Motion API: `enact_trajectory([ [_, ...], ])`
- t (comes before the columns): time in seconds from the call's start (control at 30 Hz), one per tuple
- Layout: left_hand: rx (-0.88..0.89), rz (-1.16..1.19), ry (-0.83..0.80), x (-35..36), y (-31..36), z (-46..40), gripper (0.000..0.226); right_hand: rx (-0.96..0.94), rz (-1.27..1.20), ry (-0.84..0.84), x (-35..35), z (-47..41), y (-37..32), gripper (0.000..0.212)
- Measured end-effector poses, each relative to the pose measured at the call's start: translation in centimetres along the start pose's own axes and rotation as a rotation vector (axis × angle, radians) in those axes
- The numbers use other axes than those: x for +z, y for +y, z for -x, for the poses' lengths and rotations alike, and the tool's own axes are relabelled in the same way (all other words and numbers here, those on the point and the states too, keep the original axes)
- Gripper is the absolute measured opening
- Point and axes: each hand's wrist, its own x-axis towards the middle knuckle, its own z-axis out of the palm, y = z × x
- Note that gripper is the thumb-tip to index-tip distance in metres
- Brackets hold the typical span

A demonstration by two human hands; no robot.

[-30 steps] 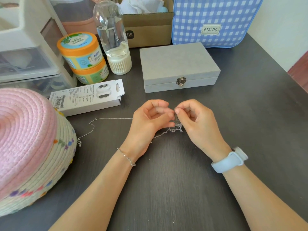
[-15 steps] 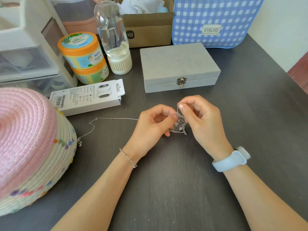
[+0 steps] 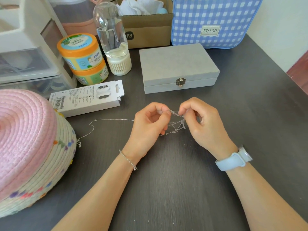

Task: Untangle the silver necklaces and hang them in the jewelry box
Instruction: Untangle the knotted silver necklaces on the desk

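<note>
Two hands: left hand (image 3: 150, 124), right hand (image 3: 202, 121) pinching necklaces (image 3: 176, 124), pulled further apart than before. Bag (image 3: 216, 19) label: "ETALOO".

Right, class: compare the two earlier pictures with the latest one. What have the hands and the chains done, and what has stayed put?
The left hand and right hand have drawn slightly apart, spreading the tangled necklaces from a tight clump into an open web. Both hands still pinch it. The loose chain trailing left across the table and the closed jewelry box have not moved.
</note>
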Motion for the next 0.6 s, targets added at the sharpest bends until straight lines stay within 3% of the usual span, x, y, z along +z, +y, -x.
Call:
enact_trajectory([
  [0.3, 0.034, -0.015, -0.039, 0.00, -0.18, 0.03, 0.019, 0.034, -0.018, -0.009, 0.07, 0.14, -0.24, 0.007],
  [0.53, 0.088, -0.101, -0.010, -0.12, -0.68, -0.16, 0.013, -0.032, 0.130, 0.008, 0.50, 0.18, 0.11, 0.011],
  [0.6, 0.091, -0.113, 0.000, -0.19, -0.81, -0.24, 0.020, -0.033, 0.170, 0.006, 0.59, 0.21, 0.20, 0.008],
])
